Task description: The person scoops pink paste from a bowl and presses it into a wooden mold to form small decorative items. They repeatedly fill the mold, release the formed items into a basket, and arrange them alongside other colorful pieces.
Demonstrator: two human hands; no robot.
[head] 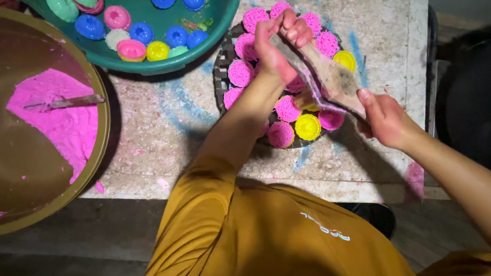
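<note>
Between the two hands, a worn wooden paddle (327,79) is being held slantwise over a dark round tray (221,70) of pink and yellow fluted moulds (307,126). The left hand (279,42) is closing its grip fully around the paddle's upper end, fingers curled tight, while the right hand (385,122) is pinching the lower end, its grip shut on the wood with the thumb lying along it. Directly below both grips the filled moulds are sitting packed edge to edge, so a slip of either grip is likely to drop the paddle onto them and crush or scatter the pink fill. Beyond the right grip the pale bench (376,163) is ending close by, and a sideways sweep there risks knocking the outer moulds off that edge. Left of the left grip, a bare powder-stained strip of bench is offering the only open room; farther left a green basin (213,23) of loose coloured moulds and a big brown bowl (1,145) of pink powder are crowding the rest.
</note>
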